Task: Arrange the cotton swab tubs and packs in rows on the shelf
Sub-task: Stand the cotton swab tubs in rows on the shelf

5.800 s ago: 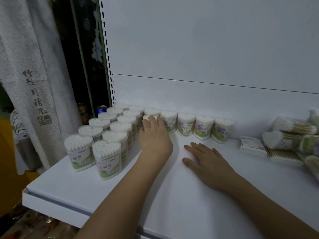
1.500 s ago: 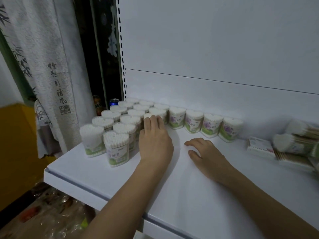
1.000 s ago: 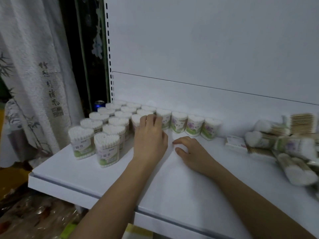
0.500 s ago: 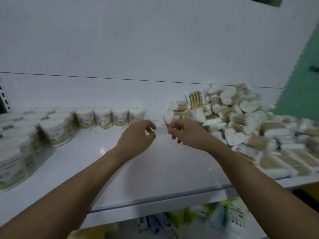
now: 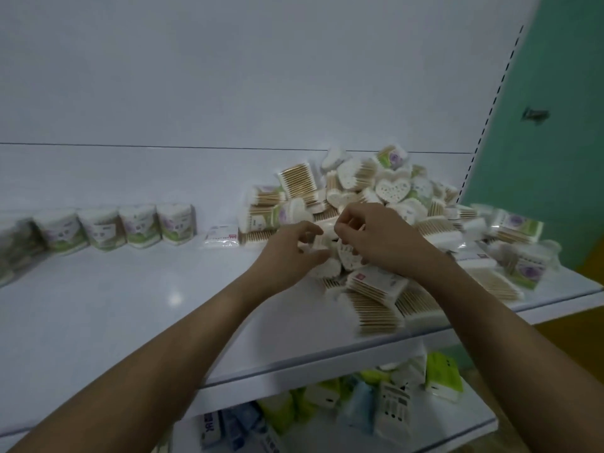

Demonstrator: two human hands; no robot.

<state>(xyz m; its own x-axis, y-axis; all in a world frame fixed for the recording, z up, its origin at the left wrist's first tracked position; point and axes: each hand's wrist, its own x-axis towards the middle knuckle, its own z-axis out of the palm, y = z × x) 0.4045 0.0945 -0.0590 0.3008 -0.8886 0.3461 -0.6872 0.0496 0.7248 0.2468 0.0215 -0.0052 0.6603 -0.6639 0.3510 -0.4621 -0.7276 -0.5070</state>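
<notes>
Standing tubs (image 5: pixel 140 228): lined up upright along the back panel at the shelf's left, labels facing out; already in a row, so likely finished stock.
Flat pack (image 5: pixel 221 236): lying alone between the row and the heap, near the back.
Shelf (image 5: pixel 98 322): white, bare across the left front; room there for further rows.
Left hand (image 5: pixel 291 253): at the heap's near left edge, fingers curled around a small white tub (image 5: pixel 318 240), seemingly picking it out for the row.
Right hand (image 5: pixel 379 240): just beside the left, fingers bent down into the heap, thumb and forefinger pinching; cannot tell exactly which item, blurred.
Heap (image 5: pixel 392 197): heart-shaped tubs and wooden-stick packs jumbled at the shelf's right, some on their sides; still unsorted, so most of the task remains.
Lower shelf (image 5: pixel 359 403): green and blue packets below.
</notes>
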